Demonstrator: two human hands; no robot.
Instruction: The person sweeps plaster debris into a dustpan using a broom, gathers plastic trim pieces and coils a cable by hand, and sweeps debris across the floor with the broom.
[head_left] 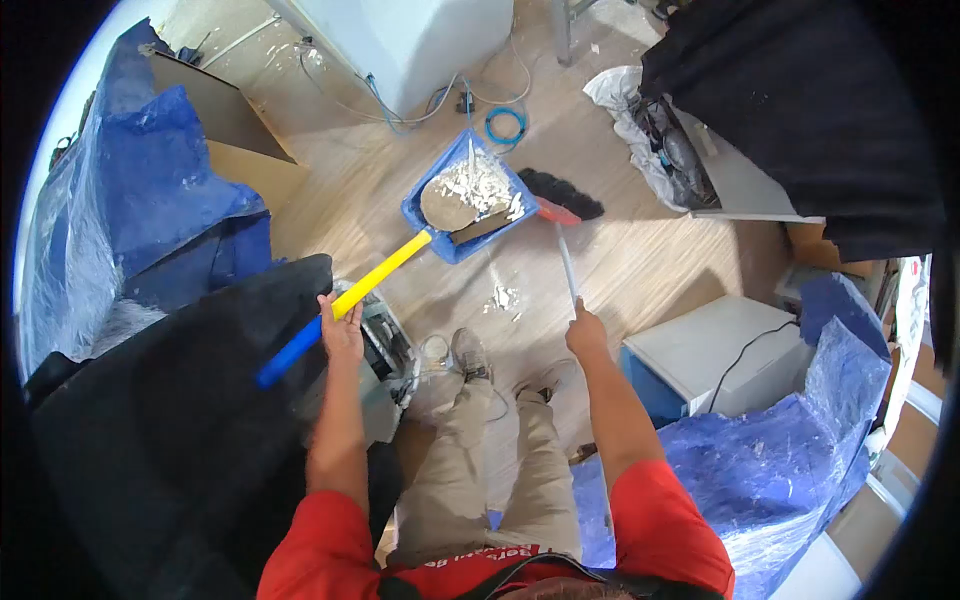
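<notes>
My left hand grips the yellow-and-blue handle of a long-handled dustpan near where its two colours meet. The blue pan is filled with broken white pieces, a round brown piece and a dark flat piece. In my right hand is the pale stick of a broom. Its red head and black bristles are beside the pan's right edge. More white crumbs lie on the wood floor between the pan and my feet.
A coiled blue cable and loose wires lie beyond the pan, by a white cabinet. Blue plastic sheeting covers things at left and lower right. A white box stands right; black cloth hangs upper right.
</notes>
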